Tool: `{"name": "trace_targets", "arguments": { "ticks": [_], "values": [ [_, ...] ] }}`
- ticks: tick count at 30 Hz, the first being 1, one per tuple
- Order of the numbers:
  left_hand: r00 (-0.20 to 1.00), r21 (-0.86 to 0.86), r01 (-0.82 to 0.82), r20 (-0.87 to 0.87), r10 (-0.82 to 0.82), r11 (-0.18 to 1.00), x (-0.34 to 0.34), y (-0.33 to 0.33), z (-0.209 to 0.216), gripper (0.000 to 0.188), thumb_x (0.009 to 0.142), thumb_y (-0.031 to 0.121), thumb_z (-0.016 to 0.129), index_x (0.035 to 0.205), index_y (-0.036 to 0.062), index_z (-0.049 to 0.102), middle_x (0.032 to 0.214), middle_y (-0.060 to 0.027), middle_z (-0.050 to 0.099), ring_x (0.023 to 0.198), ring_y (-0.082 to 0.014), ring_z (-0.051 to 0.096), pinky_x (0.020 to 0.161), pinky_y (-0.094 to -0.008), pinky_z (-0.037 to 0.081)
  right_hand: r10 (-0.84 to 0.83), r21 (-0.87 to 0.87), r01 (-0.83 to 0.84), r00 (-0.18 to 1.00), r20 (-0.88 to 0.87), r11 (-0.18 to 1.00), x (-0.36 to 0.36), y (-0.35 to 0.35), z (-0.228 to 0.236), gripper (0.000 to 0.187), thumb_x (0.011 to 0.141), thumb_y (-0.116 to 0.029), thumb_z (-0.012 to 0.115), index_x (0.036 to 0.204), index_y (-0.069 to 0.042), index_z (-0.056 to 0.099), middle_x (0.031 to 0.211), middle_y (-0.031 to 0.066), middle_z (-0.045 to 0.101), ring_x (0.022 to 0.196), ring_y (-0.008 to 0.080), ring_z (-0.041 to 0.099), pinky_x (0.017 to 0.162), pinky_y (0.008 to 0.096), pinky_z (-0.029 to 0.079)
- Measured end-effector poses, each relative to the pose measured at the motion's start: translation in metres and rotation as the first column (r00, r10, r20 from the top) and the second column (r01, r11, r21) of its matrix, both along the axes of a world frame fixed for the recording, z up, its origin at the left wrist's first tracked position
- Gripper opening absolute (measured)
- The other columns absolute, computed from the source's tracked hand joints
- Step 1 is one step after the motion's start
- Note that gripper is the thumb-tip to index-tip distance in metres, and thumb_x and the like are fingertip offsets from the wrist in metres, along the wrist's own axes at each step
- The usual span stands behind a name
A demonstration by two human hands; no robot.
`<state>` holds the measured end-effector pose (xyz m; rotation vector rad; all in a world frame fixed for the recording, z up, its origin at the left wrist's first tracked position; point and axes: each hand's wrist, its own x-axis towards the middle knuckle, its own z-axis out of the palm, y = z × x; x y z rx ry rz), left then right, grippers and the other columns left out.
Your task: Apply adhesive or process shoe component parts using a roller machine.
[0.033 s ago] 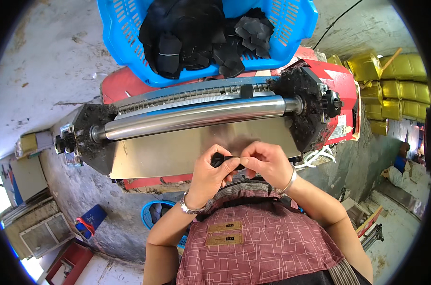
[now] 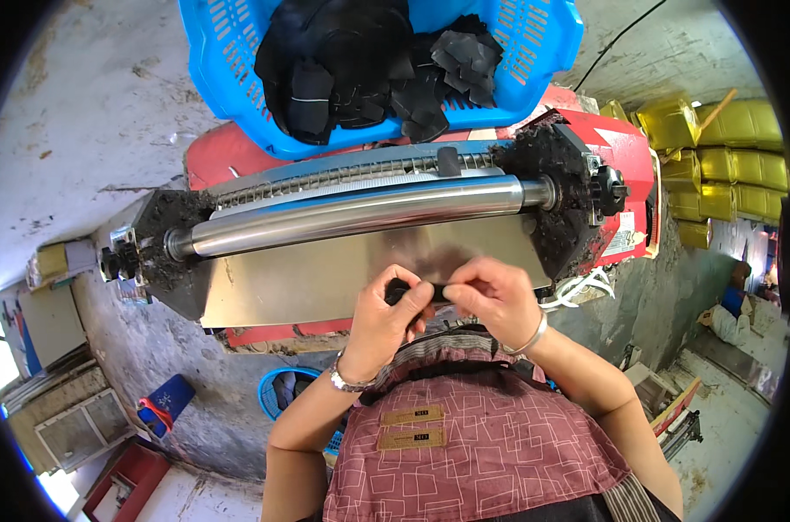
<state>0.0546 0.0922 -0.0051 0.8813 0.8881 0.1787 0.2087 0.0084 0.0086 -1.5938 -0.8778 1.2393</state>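
Note:
My left hand (image 2: 382, 317) is closed around several small black leather-like pieces (image 2: 398, 290), mostly hidden in the palm. Its thumb and fingers pinch a black piece (image 2: 438, 294) that spans the gap to my right hand (image 2: 497, 300). The right thumb and index finger are closed on that piece's other end. Both hands are just in front of the metal feed plate (image 2: 308, 277) of a roller machine. Behind the plate lies a shiny steel roller (image 2: 360, 211), and another small black piece (image 2: 448, 162) sticks up just behind it.
A blue basket (image 2: 212, 83) of black cut pieces (image 2: 334, 52) stands behind the machine. Dark end housings with knobs (image 2: 608, 190) flank the roller. White cords (image 2: 586, 287) hang at the right. A lower blue basket (image 2: 267, 396) and yellow wrapped bundles (image 2: 730, 165) are farther off.
My right fingertips have moved slightly right, showing more of the black piece between the hands. The small piece behind the roller has risen slightly.

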Motion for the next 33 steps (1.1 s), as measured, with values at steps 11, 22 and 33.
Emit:
{"name": "trace_targets", "arguments": {
  "ticks": [11, 22, 33],
  "values": [
    [0.942, -0.307, -0.236, 0.159, 0.295, 0.922, -0.001, -0.001, -0.004, 0.023, 0.089, 0.016, 0.045, 0.109, 0.004, 0.044, 0.09, -0.0086, 0.055, 0.074, -0.0133, 0.053, 0.055, -0.0224, 0.045, -0.138, 0.384, -0.263, 0.64, 0.756, 0.885, -0.004, 0.016, -0.003, 0.022, 0.061, -0.014, 0.07, 0.08, -0.009, 0.059, 0.077, 0.0026, 0.054, 0.066, 0.0184, 0.057, 0.053, 0.0267, 0.047],
    [0.917, -0.139, -0.315, 0.209, 0.339, 0.939, -0.005, -0.001, -0.004, 0.02, 0.09, 0.02, 0.046, 0.102, 0.0045, 0.047, 0.081, -0.0062, 0.055, 0.067, -0.0116, 0.051, 0.059, -0.0227, 0.04, -0.464, -0.422, 0.341, 0.854, -0.233, 0.84, 0.02, -0.001, -0.006, 0.009, 0.077, -0.009, 0.059, 0.073, -0.002, 0.055, 0.068, 0.007, 0.06, 0.059, 0.0149, 0.059, 0.053, 0.0279, 0.048],
    [0.963, -0.148, -0.176, 0.18, 0.201, 0.973, 0.009, -0.007, 0.007, 0.02, 0.089, 0.023, 0.049, 0.096, 0.0048, 0.049, 0.073, -0.0065, 0.056, 0.06, -0.0105, 0.051, 0.051, -0.0196, 0.039, -0.701, -0.394, 0.597, 0.464, -0.541, 0.699, 0.008, 0.031, -0.024, 0.017, 0.081, -0.009, 0.055, 0.094, 0.002, 0.05, 0.086, 0.0114, 0.06, 0.075, 0.017, 0.061, 0.067, 0.0268, 0.05]
  ]
}}
